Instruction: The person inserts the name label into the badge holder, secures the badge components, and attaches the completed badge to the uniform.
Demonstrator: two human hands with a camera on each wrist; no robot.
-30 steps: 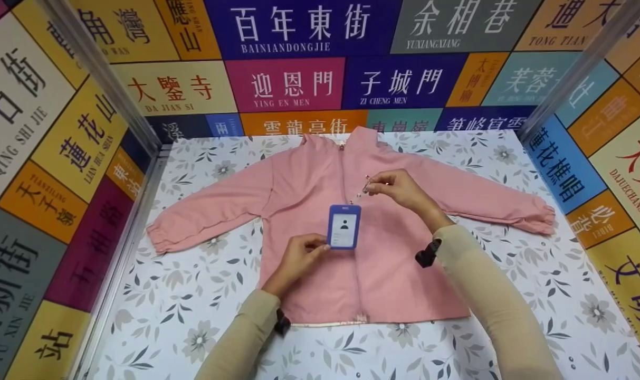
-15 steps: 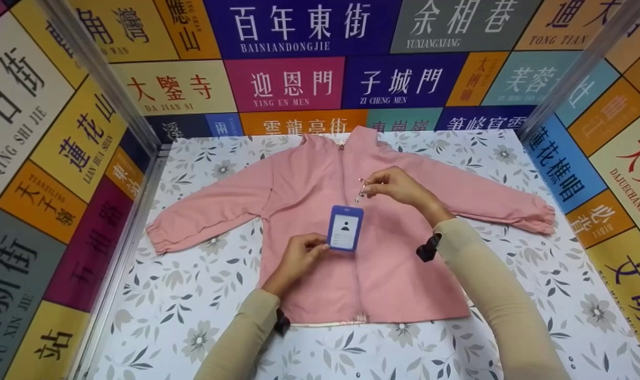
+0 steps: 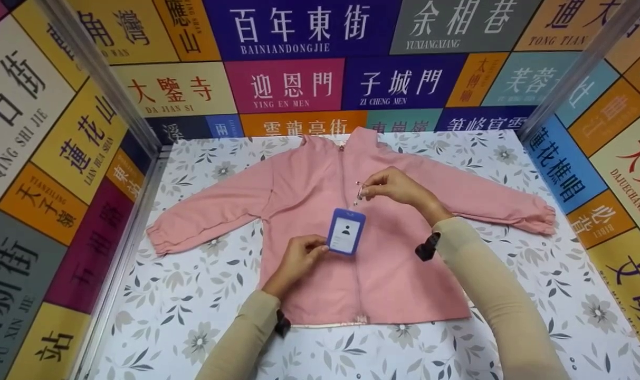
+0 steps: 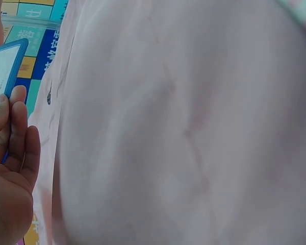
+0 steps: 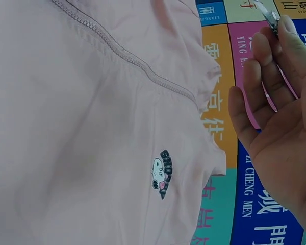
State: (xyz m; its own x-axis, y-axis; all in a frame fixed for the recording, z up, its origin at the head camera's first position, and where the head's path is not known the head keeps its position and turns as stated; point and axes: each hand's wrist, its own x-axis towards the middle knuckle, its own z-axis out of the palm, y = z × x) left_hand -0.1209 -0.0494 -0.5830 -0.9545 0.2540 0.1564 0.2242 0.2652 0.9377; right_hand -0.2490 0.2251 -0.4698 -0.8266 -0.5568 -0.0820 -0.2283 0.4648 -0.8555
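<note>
My left hand (image 3: pixel 302 257) pinches the lower left corner of a blue badge holder (image 3: pixel 346 231), thumb over its front. A white card with a dark person icon shows inside it. In the left wrist view the badge holder (image 4: pixel 5 69) stands tilted at the fingers. My right hand (image 3: pixel 396 186) pinches a small shiny metal clip (image 3: pixel 360 192) just above the holder's top edge; part of the clip is hidden by the fingers. In the right wrist view the metal clip (image 5: pixel 269 18) sticks out from between thumb and forefinger. Below both hands lies a pink zip-up jacket (image 3: pixel 404 274).
The jacket's sleeves spread to both sides on a white cloth (image 3: pixel 182 295) with grey flowers and leaves. A small cartoon print (image 5: pixel 160 173) is on its front. Panels with Chinese lettering (image 3: pixel 285 84) wall in the back and sides, with metal posts at the corners.
The badge holder has tilted, its top leaning further right. My right hand has shifted slightly left and down with the clip. My left hand has stayed nearly still.
</note>
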